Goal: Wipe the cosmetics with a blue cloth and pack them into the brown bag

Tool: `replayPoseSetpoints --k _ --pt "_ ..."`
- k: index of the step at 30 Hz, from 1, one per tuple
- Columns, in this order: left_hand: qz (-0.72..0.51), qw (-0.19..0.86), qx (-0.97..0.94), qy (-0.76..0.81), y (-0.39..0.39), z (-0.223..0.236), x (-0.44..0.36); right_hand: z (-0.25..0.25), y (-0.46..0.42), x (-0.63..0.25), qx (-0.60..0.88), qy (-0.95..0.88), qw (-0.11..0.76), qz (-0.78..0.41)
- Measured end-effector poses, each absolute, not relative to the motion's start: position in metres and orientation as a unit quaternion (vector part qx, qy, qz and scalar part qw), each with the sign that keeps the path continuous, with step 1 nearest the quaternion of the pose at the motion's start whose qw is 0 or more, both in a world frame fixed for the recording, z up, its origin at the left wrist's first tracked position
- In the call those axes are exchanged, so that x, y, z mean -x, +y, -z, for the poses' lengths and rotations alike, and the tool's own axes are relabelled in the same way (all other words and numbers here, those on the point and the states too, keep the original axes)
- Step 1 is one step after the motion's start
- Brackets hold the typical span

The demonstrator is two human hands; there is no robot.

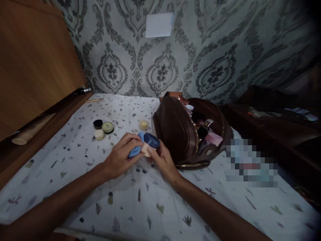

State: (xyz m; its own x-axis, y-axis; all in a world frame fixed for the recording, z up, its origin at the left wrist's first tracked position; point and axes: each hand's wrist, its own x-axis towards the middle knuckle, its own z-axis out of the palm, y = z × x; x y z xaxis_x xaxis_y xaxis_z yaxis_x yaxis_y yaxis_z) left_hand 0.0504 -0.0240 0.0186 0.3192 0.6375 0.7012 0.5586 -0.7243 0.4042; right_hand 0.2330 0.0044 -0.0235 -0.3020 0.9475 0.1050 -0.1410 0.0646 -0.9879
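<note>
My left hand (121,155) has its fingers clamped on a blue cloth (135,152), my right hand (165,164) on a jar (151,141), base hidden; patterned sheet (130,207) spreads towards me, brown bag (173,129) alongside.

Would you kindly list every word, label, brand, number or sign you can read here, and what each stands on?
No text can be read.
Blue-lidded jar in the right hand: no legible marking.
Paper on the wall: no legible writing.
Pink item in the brown bag: no legible label.
Pixelated patch on the patterned sheet: obscured, unreadable.
</note>
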Motion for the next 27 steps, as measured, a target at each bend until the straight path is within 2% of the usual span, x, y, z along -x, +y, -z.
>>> replayPoseSetpoints --k 6,11,15,20,23,27 --pt "-0.457 0.131 -0.822 0.315 -0.022 -0.024 -0.043 0.018 0.004 -0.232 0.341 -0.553 0.457 -0.608" --pt "-0.472 0.120 -0.801 0.348 -0.017 -0.019 -0.043 0.016 0.003 -0.231 0.332 -0.563 0.442 -0.614" --pt "-0.488 0.099 -0.799 0.336 -0.017 -0.017 -0.043 0.017 0.003 -0.231 0.341 -0.590 0.459 -0.570" --pt "-0.504 0.041 -0.801 0.321 -0.020 -0.023 -0.042 0.017 0.003 -0.230 0.380 -0.647 0.416 -0.515" --pt "-0.451 0.011 -0.835 0.314 -0.021 -0.022 -0.043 0.019 0.000 -0.231 0.405 -0.687 0.383 -0.467" --pt "-0.350 0.028 -0.888 0.297 -0.020 -0.012 -0.044 0.021 -0.006 -0.232 0.408 -0.772 0.341 -0.348"
